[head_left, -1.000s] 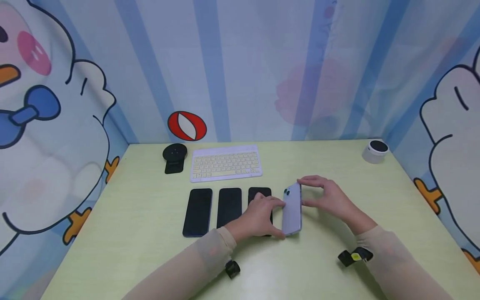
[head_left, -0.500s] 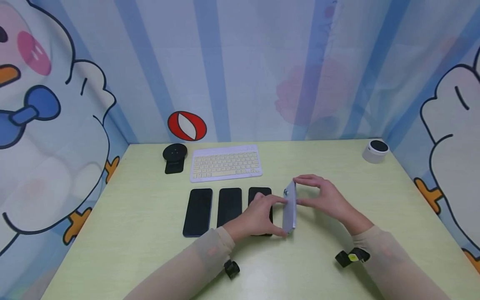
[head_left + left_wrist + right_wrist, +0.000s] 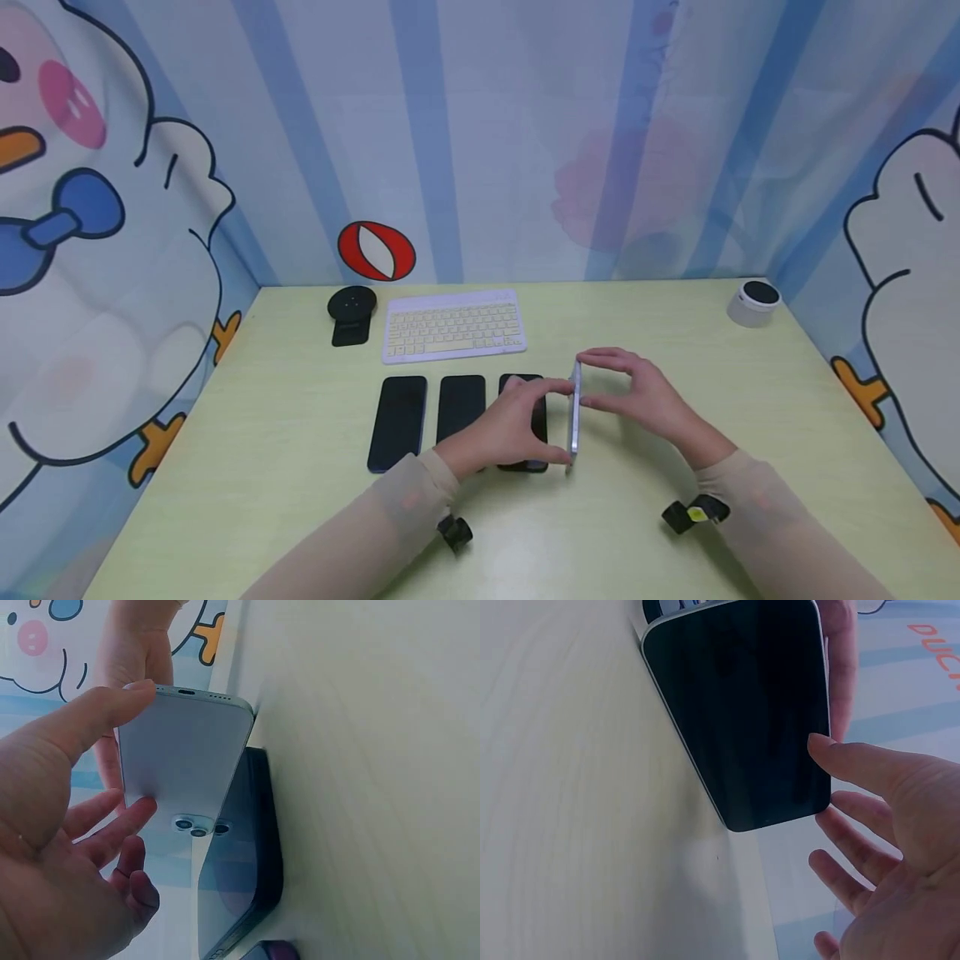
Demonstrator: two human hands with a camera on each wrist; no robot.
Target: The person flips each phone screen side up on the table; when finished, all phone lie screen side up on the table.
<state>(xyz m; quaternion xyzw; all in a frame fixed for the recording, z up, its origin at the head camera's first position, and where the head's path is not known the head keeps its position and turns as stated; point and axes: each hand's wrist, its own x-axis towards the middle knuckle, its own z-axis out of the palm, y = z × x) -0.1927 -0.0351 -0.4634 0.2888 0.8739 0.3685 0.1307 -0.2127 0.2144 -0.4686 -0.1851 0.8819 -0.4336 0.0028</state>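
Observation:
A pale lavender smartphone (image 3: 575,412) stands on its long edge on the table, nearly edge-on in the head view. Its back with two camera lenses (image 3: 184,750) faces left; the dark screen (image 3: 742,712) faces right. My left hand (image 3: 506,425) holds it, thumb at the bottom end and a fingertip against the back. With my right hand (image 3: 648,400) I hold the upper end, thumb on the screen side and fingers at the top edge. Just left lies a black phone (image 3: 540,421), partly covered by my left hand. Two more phones lie screen up: one (image 3: 461,404) and another (image 3: 397,421).
A lavender keyboard (image 3: 453,327) lies behind the phones. Left of it sits a black stand with a round top (image 3: 351,308). At the far right corner is a small white cylinder with a black top (image 3: 753,307). A printed curtain borders the table (image 3: 285,467).
The lavender phone has turned from showing its back to standing nearly edge-on, and moved slightly left. Both hands moved with it, keeping their hold. The other phones stay put.

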